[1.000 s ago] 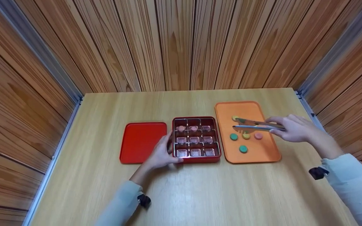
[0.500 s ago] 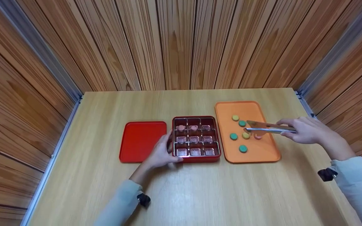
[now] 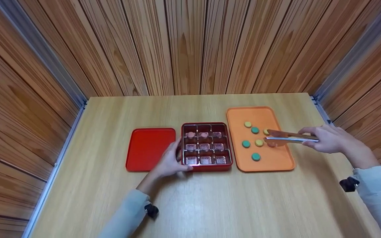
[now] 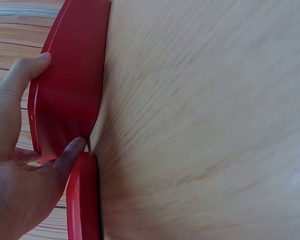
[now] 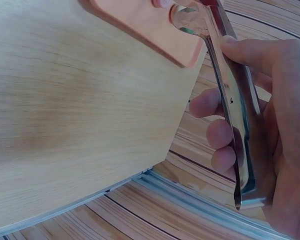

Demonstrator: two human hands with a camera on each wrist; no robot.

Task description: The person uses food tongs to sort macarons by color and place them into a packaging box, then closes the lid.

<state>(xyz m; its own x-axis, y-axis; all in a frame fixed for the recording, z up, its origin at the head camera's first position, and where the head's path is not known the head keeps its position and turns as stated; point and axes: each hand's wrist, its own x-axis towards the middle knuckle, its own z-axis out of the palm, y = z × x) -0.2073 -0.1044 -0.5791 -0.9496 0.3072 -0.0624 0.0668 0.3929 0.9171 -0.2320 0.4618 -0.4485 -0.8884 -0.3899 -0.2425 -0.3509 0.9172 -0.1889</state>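
A red compartment box (image 3: 231, 145) sits mid-table, with two pink discs (image 3: 190, 135) in its back row. My left hand (image 3: 170, 162) cups the box's front left corner, fingers on the left wall and thumb on the front; the left wrist view shows the hand (image 4: 20, 160) touching red plastic (image 4: 70, 95). My right hand (image 3: 327, 140) grips metal tongs (image 3: 291, 137), also seen in the right wrist view as the tongs (image 5: 227, 95). Their tips hover over the orange tray (image 3: 276, 163), just above a pink disc (image 3: 272, 144). Whether the tips hold anything I cannot tell.
A red lid (image 3: 150, 148) lies flat left of the box. On the tray lie several loose discs: yellow (image 3: 248, 124), green (image 3: 255, 130), green (image 3: 246, 143), yellow (image 3: 259, 142), green (image 3: 256, 156). Wooden walls enclose the table on three sides.
My right hand has drawn the tongs rightward across the tray, from over the middle discs to beside the pink disc. The left hand has stayed on the box.
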